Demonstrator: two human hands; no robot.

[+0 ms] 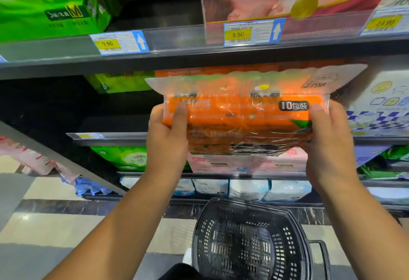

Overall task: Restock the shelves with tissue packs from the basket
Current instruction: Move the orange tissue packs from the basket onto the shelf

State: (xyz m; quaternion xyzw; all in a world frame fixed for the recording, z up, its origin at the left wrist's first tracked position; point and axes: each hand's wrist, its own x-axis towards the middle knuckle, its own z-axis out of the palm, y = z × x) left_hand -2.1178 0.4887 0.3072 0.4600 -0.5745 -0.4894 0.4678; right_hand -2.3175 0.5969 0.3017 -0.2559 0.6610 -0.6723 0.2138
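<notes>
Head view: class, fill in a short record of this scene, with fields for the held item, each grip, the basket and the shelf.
held item: orange pack, raised just below the upper shelf
left grip: holds the pack's left end, thumb on front
right grip: holds the pack's right end, thumb on front
basket: black, below the hands, no packs visible inside
upper shelf: green pack at left; price tags reading 9.90

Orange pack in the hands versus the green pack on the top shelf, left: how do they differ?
The orange pack is orange with a clear top flap; the green pack is bright green. The orange pack is held off the shelves, left hand and right hand at its ends; the green pack rests on the top shelf, untouched. Both are glossy plastic-wrapped packs.
</notes>
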